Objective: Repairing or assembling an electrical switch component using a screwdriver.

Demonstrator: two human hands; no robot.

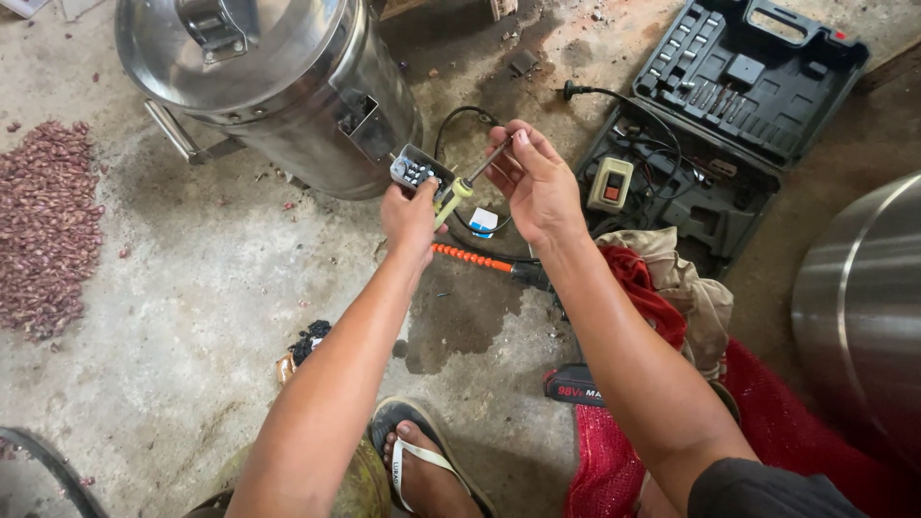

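Note:
My left hand point(411, 219) grips a small grey terminal box point(417, 171) with dark connectors, together with the yellow handle of a screwdriver point(467, 178). My right hand point(537, 177) pinches the tip of the screwdriver's metal shaft between thumb and fingers. Both hands hover above a stained concrete floor point(211, 288), right in front of a large stainless-steel drum point(288, 86) lying on its side. A black cable point(460, 120) loops on the floor behind the hands.
An open black tool case point(739, 86) with bits and a switch box point(611, 182) lies at upper right. An orange-handled tool point(480, 259), rags point(672, 278), red mesh point(614, 460), a battery pack point(576, 387), a second steel vessel point(863, 307), reddish beans point(43, 225) and my sandalled foot point(422, 465) surround me.

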